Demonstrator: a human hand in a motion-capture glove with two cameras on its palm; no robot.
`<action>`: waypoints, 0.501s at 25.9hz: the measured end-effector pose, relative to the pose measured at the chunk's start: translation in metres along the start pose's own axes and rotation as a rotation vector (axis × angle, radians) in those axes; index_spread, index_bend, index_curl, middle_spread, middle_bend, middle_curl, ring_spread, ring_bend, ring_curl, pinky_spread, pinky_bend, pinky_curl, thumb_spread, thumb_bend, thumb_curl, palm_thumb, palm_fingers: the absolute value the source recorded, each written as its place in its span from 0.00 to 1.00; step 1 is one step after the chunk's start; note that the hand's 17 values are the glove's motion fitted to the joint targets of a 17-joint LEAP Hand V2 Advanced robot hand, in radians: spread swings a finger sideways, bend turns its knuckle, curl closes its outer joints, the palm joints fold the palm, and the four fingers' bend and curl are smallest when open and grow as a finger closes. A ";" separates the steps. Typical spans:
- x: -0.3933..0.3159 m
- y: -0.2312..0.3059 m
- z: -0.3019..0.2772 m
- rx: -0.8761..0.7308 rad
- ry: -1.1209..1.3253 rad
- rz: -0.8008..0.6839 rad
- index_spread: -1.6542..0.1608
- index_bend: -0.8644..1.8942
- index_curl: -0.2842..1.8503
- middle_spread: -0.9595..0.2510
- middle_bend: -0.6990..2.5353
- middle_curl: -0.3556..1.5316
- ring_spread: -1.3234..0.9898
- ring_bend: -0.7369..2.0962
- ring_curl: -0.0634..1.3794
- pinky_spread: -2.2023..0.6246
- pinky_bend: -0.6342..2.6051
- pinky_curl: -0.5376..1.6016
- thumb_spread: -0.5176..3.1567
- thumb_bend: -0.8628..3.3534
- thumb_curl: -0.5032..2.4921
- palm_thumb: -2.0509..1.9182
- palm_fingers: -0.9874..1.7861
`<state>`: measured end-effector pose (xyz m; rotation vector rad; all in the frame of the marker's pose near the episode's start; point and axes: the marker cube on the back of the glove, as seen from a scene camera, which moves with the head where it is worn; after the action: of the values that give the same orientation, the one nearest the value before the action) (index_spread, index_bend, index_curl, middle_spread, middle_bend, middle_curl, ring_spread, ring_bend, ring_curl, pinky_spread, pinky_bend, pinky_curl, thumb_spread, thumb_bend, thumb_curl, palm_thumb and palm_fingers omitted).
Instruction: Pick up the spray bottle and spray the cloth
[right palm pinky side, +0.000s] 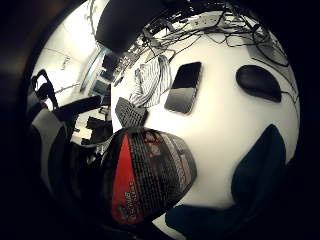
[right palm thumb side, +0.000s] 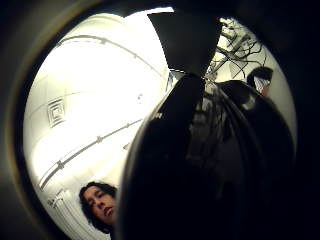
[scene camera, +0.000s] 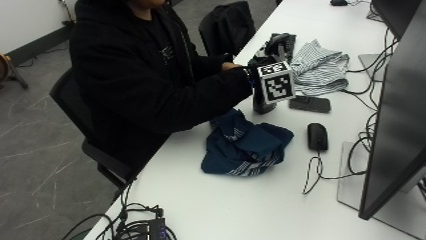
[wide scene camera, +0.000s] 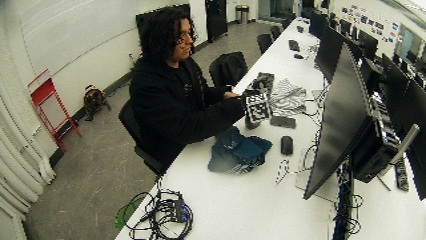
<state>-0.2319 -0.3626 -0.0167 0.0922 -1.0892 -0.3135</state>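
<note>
Fingers (right palm pinky side: 125, 22) of the right hand (scene camera: 250, 75) curl round the spray bottle (right palm pinky side: 147, 172), its label close to the palm. From the thumb side, the bottle fills the view. Outside, it stands upright with the blue cloth (scene camera: 243, 145) at its six o'clock. A nozzle aimed wrong could wet the phone (scene camera: 309, 103) at three o'clock.

Phone (scene camera: 310, 104) beside striped cloth (scene camera: 321, 65); mouse (scene camera: 317, 136) near monitor (scene camera: 393, 130).
</note>
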 end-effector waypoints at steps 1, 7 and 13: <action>0.002 0.003 -0.001 -0.023 0.001 0.017 0.75 0.48 0.41 0.61 0.43 0.49 0.47 0.51 0.38 0.66 0.33 0.45 0.21 0.20 0.45 0.74 0.85; 0.009 0.032 -0.021 -0.056 0.126 0.068 0.74 0.37 0.38 0.64 0.36 0.45 0.49 0.48 0.36 0.70 0.36 0.46 0.29 0.19 0.43 0.71 0.68; 0.006 0.082 -0.072 -0.060 0.497 0.079 0.73 0.35 0.35 0.69 0.32 0.42 0.51 0.44 0.35 0.75 0.35 0.46 0.36 0.19 0.40 0.68 0.58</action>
<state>-0.1494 -0.2923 -0.0268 0.0685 -0.5888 -0.2350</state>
